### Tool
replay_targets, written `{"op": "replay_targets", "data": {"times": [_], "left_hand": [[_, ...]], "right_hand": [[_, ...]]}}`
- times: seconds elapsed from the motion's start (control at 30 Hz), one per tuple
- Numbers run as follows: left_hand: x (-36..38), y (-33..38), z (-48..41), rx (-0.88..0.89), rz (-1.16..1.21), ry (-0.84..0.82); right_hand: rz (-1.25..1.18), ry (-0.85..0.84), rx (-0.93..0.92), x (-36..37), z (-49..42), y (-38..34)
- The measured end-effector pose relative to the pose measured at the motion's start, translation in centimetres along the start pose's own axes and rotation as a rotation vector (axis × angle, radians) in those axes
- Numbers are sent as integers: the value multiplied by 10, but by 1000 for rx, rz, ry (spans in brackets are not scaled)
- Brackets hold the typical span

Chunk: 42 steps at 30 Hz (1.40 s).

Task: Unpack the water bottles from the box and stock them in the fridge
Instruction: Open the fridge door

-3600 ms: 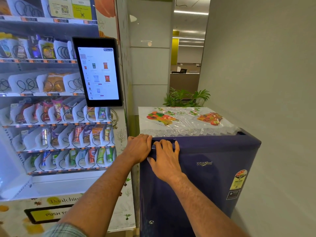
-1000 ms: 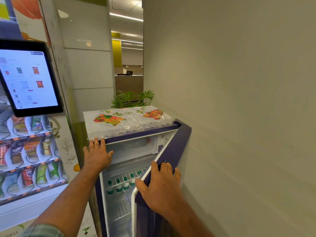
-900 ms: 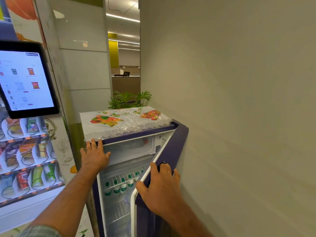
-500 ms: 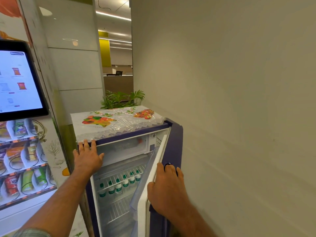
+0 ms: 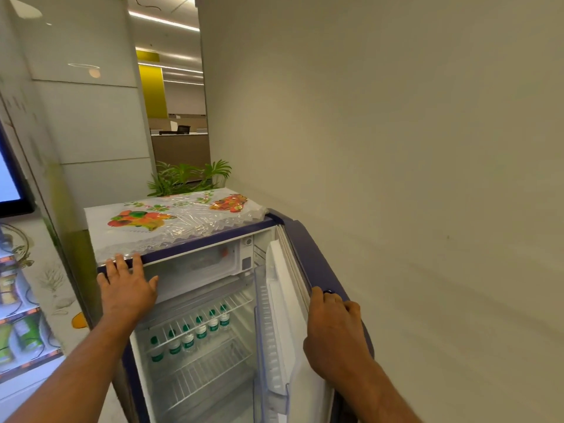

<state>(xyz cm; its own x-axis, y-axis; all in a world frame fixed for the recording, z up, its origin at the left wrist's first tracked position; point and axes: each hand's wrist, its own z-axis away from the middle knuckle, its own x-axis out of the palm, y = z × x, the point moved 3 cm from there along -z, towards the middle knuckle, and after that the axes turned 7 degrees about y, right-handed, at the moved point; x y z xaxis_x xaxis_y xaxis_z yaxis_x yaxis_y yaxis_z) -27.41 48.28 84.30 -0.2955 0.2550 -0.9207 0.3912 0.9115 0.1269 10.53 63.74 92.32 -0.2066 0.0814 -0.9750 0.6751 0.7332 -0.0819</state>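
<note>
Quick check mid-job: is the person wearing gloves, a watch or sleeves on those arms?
No gloves: the left hand and right hand are bare, with no ring or watch showing. Both forearms are uncovered to the frame's lower edge; no sleeve is in view.

Bright, even light from ceiling strips [image 5: 164, 21]; left edge motion-blurred, wide-angle bending at borders.

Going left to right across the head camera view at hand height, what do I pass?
Vending machine → left hand → water bottles → right hand gripping the fridge door → wall.
</note>
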Motion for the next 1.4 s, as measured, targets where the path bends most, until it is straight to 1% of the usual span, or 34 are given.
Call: {"op": "replay_targets", "data": {"times": [0.23, 0.33, 0.43, 0.53, 0.67, 0.7, 0.8, 0.93, 1.07, 1.27, 1.4], "left_hand": [[6, -5, -5, -12, 27, 7], [11, -3, -6, -29, 68, 52], [20, -1, -6, -44, 114, 112], [38, -10, -8, -79, 153, 121], [95, -31, -30, -30, 227, 114], [98, -29, -31, -7, 250, 125], [74, -6, -27, 99, 240, 180], [56, 24, -20, 185, 257, 201], [42, 64, -11, 236, 343, 225], [33, 162, -5, 423, 471, 155], [16, 241, 6, 602, 590, 118]], "right_hand": [[49, 26, 93, 3, -7, 48], [99, 56, 131, 8, -7, 61], [111, 133, 205, 16, -12, 74], [81, 191, 288, 27, -20, 85], [96, 284, 381, 39, -28, 99], [103, 319, 391, 41, -30, 103], [150, 402, 416, 45, -33, 115], [174, 366, 468, 44, -41, 131], [187, 417, 443, 46, -49, 147], [199, 449, 444, 52, -61, 165], [176, 492, 448, 58, -69, 178]]}}
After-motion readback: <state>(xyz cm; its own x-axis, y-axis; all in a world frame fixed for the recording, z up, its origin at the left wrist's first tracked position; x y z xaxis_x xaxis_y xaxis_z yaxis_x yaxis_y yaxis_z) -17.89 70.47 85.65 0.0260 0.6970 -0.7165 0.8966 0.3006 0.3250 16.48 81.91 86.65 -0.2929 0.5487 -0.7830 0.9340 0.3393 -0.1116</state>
